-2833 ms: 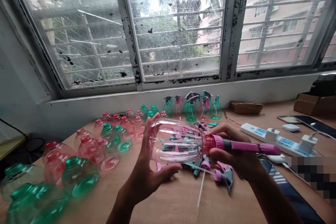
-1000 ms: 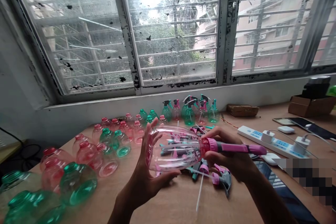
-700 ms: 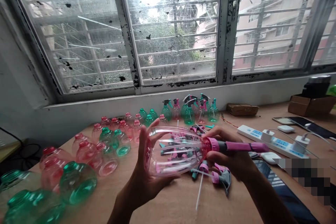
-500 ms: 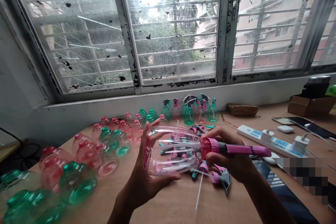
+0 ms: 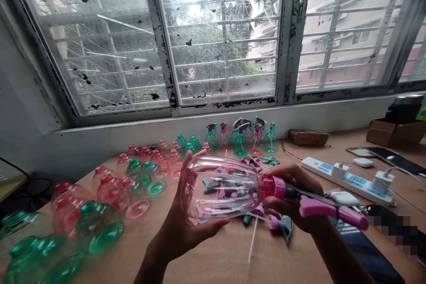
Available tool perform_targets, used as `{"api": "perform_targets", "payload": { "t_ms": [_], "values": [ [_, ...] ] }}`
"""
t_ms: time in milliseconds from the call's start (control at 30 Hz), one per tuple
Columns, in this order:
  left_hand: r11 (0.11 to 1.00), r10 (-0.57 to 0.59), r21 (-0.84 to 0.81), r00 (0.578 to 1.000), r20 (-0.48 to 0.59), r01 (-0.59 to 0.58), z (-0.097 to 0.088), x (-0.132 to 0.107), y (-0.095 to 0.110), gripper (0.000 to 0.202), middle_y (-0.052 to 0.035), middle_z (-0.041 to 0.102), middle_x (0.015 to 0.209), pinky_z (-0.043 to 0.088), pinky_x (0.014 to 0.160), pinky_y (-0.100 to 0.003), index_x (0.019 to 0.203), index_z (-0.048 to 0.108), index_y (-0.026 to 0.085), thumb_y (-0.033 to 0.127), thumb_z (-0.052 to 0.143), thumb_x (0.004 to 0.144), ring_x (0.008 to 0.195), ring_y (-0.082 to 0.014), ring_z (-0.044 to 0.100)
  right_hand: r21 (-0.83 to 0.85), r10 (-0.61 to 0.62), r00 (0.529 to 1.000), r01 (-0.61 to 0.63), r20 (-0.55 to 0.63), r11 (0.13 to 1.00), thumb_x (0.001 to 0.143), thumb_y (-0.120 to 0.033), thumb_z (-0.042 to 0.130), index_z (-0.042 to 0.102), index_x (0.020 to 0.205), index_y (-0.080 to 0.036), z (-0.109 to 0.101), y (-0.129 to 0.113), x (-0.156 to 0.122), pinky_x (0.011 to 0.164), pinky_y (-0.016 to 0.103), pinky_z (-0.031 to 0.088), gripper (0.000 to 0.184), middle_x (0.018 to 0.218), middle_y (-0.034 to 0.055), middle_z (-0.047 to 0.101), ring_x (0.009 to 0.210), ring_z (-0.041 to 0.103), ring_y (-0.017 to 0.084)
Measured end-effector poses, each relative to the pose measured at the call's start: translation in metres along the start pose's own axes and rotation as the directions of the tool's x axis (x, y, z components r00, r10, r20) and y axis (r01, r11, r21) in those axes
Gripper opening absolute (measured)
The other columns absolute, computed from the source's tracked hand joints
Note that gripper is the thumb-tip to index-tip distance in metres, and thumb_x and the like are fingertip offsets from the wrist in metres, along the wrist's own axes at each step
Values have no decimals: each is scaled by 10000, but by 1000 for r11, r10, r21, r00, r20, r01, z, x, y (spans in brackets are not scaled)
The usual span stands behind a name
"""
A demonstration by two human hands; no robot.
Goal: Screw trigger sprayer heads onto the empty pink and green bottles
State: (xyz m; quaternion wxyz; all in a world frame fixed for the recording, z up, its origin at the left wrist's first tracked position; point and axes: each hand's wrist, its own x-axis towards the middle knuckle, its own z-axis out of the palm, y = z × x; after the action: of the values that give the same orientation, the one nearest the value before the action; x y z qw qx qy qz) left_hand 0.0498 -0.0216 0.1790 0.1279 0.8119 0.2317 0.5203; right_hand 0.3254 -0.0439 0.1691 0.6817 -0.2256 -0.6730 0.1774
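A clear pink spray bottle (image 5: 219,191) lies sideways in the air between my hands, its neck towards the right. My left hand (image 5: 181,217) is wrapped round the bottle's base. At the neck, my right hand (image 5: 296,191) grips the pink collar of the spray head (image 5: 333,211). That head is pink and dark grey, with its trigger and nozzle turned towards me and to the right. Through the clear wall a pale dip tube shows. Behind and below the bottle, loose pink, grey and teal spray heads (image 5: 281,226) lie on the table, partly hidden by it.
Open-necked green bottles (image 5: 100,226) and pink bottles (image 5: 111,193) crowd the table's left side. Several bottles with spray heads (image 5: 240,142) stand by the wall. To the right are a power strip (image 5: 349,179), a dark tablet (image 5: 362,248), phones and a cardboard box (image 5: 396,132).
The spray head has turned, so its pink trigger now shows below the nozzle. My right hand has shifted slightly to the right. My left hand stays round the bottle's base.
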Motion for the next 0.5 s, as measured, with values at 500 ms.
{"api": "perform_targets", "payload": {
  "t_ms": [500],
  "values": [
    [998,63,16,998,25,-63,1,6,3,1218,-151,242,1830,505,1255,-563,1744,5,433,387,882,900,1615,-389,435,239,228,971,-239,75,941,884,-371,936,754,1061,-253,3,3,2,416,222,520,280,698,-26,764,462,666,142]
  ]
}}
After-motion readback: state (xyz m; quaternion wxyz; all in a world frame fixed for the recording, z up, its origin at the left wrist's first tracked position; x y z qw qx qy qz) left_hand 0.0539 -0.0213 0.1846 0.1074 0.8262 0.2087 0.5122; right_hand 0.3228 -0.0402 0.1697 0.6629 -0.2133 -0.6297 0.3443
